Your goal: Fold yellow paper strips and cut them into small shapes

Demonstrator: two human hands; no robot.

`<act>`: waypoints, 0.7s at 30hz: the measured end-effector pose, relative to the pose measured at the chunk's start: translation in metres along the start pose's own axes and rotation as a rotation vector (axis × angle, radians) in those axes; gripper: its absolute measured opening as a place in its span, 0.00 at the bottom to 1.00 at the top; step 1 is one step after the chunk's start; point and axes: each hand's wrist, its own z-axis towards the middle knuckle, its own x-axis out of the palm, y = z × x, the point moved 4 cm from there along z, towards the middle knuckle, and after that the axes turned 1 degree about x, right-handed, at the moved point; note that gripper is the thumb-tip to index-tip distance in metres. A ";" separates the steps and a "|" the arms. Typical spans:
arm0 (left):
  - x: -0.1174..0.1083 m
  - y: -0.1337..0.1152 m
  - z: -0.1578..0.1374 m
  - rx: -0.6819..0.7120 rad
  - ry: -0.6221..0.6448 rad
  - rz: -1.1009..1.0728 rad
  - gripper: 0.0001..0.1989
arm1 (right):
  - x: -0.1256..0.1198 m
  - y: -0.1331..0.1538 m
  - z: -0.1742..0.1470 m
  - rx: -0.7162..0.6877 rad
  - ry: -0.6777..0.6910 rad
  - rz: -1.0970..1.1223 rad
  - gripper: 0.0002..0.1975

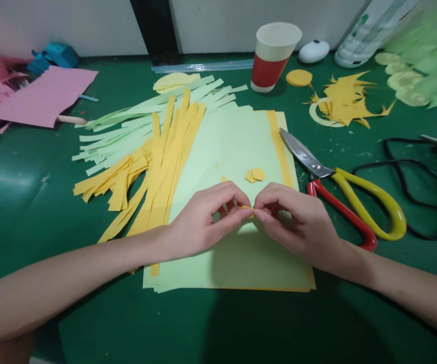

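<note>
Between the fingertips of my left hand [218,212] and my right hand [298,220] is a small piece of yellow paper [249,210], pinched from both sides and mostly hidden. Both hands hover over a stack of pale green paper sheets [203,275]. Just beyond my fingers lie two small folded yellow paper pieces [255,175], overlapping on the top sheet. Long yellow paper strips [169,172] rest across the sheets' left side, close to my left wrist. Scissors [317,169] with one red and one yellow handle lie partly open beside my right hand.
Pale green strips [116,134] fan out at the left. A red-and-white paper cup [269,65] stands behind the sheets, near yellow scraps [345,101]. Pink paper [47,96] lies far left. A black cable [393,161] runs at the right on the green table [127,323].
</note>
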 end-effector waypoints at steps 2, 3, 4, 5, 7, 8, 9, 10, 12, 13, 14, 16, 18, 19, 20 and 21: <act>-0.001 -0.001 0.000 -0.017 -0.011 -0.006 0.07 | 0.000 0.001 0.001 -0.002 0.010 0.001 0.06; -0.001 -0.001 -0.001 -0.025 -0.017 -0.004 0.07 | 0.000 0.001 0.001 0.011 0.014 0.005 0.06; -0.002 -0.001 -0.001 -0.037 -0.025 -0.004 0.07 | 0.000 0.001 0.001 0.031 0.018 0.010 0.07; -0.002 0.000 -0.001 -0.055 -0.034 -0.009 0.07 | 0.000 0.001 0.001 0.054 0.018 0.014 0.07; -0.001 0.001 -0.002 -0.110 -0.044 -0.045 0.07 | 0.000 0.000 0.001 0.097 0.009 0.017 0.07; 0.000 0.002 -0.002 -0.143 -0.043 -0.070 0.06 | 0.000 0.000 0.001 0.114 0.003 0.013 0.07; 0.000 0.002 -0.002 -0.172 -0.040 -0.094 0.06 | 0.000 0.000 0.001 0.127 -0.005 0.007 0.07; 0.001 0.002 -0.002 -0.194 -0.033 -0.114 0.06 | 0.000 0.000 0.001 0.140 -0.015 0.002 0.07; -0.001 -0.002 0.000 -0.222 -0.017 -0.119 0.07 | -0.004 0.001 0.003 0.163 -0.044 -0.009 0.06; -0.005 -0.005 0.001 -0.226 -0.014 -0.101 0.08 | -0.007 0.001 0.004 0.175 -0.064 -0.016 0.06; -0.010 -0.009 0.003 -0.227 -0.016 -0.063 0.09 | -0.011 0.002 0.006 0.193 -0.088 -0.024 0.05; -0.025 -0.016 0.008 -0.210 -0.029 0.071 0.12 | -0.022 0.001 0.010 0.258 -0.147 -0.058 0.04; -0.045 -0.020 0.014 -0.186 -0.055 0.297 0.11 | -0.032 -0.003 0.014 0.344 -0.190 -0.108 0.04; -0.056 -0.020 0.016 -0.170 -0.065 0.432 0.11 | -0.036 -0.005 0.016 0.379 -0.193 -0.130 0.04; -0.065 -0.018 0.018 -0.164 -0.079 0.571 0.11 | -0.039 -0.008 0.018 0.411 -0.183 -0.150 0.04; -0.075 -0.015 0.020 -0.169 -0.101 0.702 0.12 | -0.040 -0.012 0.020 0.437 -0.162 -0.168 0.04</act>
